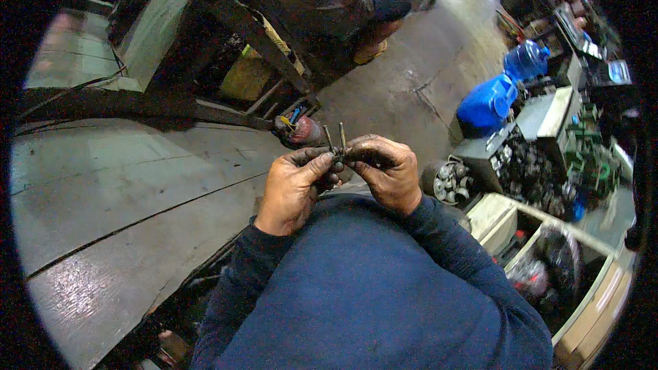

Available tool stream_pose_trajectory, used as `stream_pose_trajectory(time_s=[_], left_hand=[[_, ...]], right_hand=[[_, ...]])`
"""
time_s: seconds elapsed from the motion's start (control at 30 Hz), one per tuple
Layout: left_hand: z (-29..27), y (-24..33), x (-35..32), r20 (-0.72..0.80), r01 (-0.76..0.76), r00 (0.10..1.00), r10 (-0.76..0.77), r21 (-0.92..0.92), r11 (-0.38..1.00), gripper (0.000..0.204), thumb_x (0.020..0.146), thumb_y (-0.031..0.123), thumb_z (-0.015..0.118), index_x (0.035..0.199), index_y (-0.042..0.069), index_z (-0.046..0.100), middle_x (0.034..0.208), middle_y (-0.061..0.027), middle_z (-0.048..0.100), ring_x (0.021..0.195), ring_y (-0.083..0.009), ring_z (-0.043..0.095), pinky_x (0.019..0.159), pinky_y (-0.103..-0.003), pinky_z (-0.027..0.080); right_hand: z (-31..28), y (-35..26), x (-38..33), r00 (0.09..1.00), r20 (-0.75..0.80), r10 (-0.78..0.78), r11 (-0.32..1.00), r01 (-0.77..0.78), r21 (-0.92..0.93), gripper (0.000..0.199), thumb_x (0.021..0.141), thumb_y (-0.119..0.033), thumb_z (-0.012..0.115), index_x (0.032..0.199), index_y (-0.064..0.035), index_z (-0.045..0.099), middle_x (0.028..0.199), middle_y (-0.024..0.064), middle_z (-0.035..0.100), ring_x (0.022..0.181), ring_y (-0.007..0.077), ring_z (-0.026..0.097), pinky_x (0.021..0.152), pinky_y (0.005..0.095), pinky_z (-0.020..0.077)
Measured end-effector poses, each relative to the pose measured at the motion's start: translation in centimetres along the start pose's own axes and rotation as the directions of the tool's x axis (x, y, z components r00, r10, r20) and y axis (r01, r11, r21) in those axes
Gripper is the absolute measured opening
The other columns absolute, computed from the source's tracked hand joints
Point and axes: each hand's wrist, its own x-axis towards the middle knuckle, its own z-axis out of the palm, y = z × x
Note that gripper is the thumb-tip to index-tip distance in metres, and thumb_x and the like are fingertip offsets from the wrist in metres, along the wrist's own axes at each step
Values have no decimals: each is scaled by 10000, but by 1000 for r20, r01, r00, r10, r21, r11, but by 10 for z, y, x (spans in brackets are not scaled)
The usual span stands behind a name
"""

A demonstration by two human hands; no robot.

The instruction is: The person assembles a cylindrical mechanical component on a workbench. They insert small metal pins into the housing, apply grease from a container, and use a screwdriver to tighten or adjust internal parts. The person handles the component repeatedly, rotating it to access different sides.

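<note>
My left hand [296, 188] and my right hand [385, 170] meet in front of my chest, both grimy and dark. Their fingertips pinch a small dark metal part [337, 149] from which two thin pins or bolts stick upward. The left thumb and forefinger grip it from the left, the right fingers close on it from the right. My dark blue sleeves [384, 288] fill the lower middle of the view. What the part's base looks like is hidden by my fingers.
A grey worn workbench [116, 199] spans the left. A dark metal frame [233, 34] and another person's foot in a sandal [375, 31] stand beyond. Blue motor housings [504, 89] and several small metal parts [534, 157] crowd the right, with a pale crate [582, 260] below.
</note>
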Motion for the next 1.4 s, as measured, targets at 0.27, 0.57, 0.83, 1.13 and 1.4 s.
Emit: stream_pose_trajectory(time_s=[0.27, 0.57, 0.83, 1.13, 1.4], left_hand=[[76, 5, 71, -58, -55, 997, 56, 19, 998, 208, 968, 106, 705, 1094, -58, 687, 963, -135, 738, 806, -203, 708, 747, -325, 586], [198, 11, 148, 152, 79, 983, -107, 179, 981, 216, 979, 104, 692, 1103, -73, 681, 959, -137, 739, 762, -200, 715, 727, -327, 613], [305, 9, 256, 287, 189, 897, -336, 440, 878, 207, 966, 106, 709, 1096, -54, 691, 938, -112, 743, 776, -156, 694, 707, -274, 560], [442, 42, 410, 405, 165, 770, -493, 620, 767, 205, 964, 106, 712, 1091, -53, 695, 928, -108, 741, 755, -140, 674, 694, -262, 541], [566, 60, 534, 412, 187, 733, -541, 643, 743, 167, 968, 94, 703, 1058, -46, 706, 897, -94, 736, 741, -135, 661, 675, -264, 536]], right_hand=[[-91, 26, 59, 999, 30, -13, 998, 11, 70, 114, 859, 43, 749, 971, 45, 729, 984, 144, 740, 896, 200, 718, 793, 313, 575], [-213, 27, 57, 978, -208, 4, 1000, -6, -11, 191, 822, 42, 726, 1010, 10, 735, 1020, 162, 751, 954, 277, 742, 857, 344, 577], [-314, 41, 71, 867, -498, -5, 990, -67, -126, 132, 830, 67, 750, 951, 14, 745, 953, 143, 752, 879, 230, 736, 790, 323, 576], [-455, 64, 162, 799, -602, -21, 947, -177, -268, 127, 824, 43, 772, 945, 19, 743, 937, 139, 750, 845, 233, 736, 756, 325, 577], [-584, 88, 248, 747, -663, -42, 939, -197, -281, 86, 842, 19, 779, 920, 19, 742, 911, 139, 752, 812, 230, 735, 737, 318, 577]])
